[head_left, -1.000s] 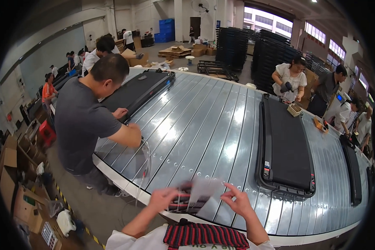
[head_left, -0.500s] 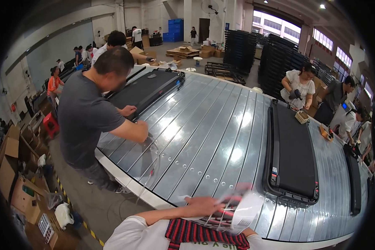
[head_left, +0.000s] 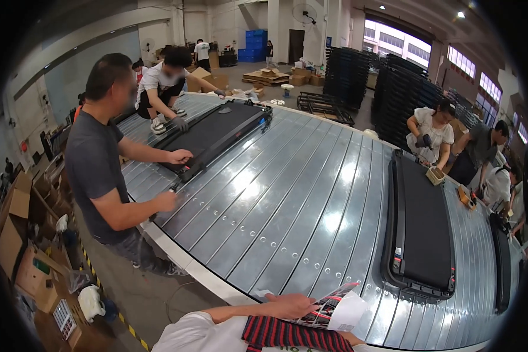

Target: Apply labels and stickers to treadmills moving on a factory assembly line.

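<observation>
Close to my body I have a clear plastic bag (head_left: 321, 314) with red and black pieces inside and a white sheet (head_left: 349, 311) at its right end. My left hand (head_left: 292, 306) comes across from the left with its fingers closed on the bag's left end. A small white scrap (head_left: 264, 293) shows beside that hand. Of my right arm only a bit of forearm (head_left: 352, 338) is seen; the hand itself is hidden behind the bag and sheet. Under both hands lies the near edge of a wide, metal-slatted worktable (head_left: 287, 193).
A black padded panel (head_left: 425, 220) in a frame lies to the right, another (head_left: 217, 126) at the far left. A co-worker in grey (head_left: 97, 152) works a hand tool at the left edge; another in white (head_left: 164, 88) crouches on the table. Cartons (head_left: 17, 234) stand lower left.
The bag, blurred and raised before, now sits lower and steadier. My left hand has shifted slightly down. The grey-shirted co-worker has straightened up and drawn one hand back toward the left.
</observation>
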Tool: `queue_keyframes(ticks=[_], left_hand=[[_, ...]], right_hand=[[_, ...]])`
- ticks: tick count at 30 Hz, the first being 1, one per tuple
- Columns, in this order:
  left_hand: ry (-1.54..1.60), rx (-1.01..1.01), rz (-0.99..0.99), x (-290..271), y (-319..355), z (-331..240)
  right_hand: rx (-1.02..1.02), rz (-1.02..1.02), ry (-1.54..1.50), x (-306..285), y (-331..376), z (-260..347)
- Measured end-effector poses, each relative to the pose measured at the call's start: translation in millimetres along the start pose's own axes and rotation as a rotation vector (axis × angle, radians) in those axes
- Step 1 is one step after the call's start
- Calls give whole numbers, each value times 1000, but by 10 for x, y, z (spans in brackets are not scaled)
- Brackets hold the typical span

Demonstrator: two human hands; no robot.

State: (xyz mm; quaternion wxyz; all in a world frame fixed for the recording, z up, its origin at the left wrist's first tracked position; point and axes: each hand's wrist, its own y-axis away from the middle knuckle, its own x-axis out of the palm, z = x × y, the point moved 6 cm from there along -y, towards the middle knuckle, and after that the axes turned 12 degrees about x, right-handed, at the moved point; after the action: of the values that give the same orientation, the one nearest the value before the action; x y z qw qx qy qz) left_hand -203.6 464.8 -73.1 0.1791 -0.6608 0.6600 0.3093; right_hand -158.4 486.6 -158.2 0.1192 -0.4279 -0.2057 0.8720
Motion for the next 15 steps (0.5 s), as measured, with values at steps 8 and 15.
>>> queue_keyframes(ticks=[8,15], left_hand=[[70,41,80,-121,47,-71],[82,50,68,-184,66,-20]], right_hand=[[6,27,21,118,32,-59],[22,42,40,175,86,-98]])
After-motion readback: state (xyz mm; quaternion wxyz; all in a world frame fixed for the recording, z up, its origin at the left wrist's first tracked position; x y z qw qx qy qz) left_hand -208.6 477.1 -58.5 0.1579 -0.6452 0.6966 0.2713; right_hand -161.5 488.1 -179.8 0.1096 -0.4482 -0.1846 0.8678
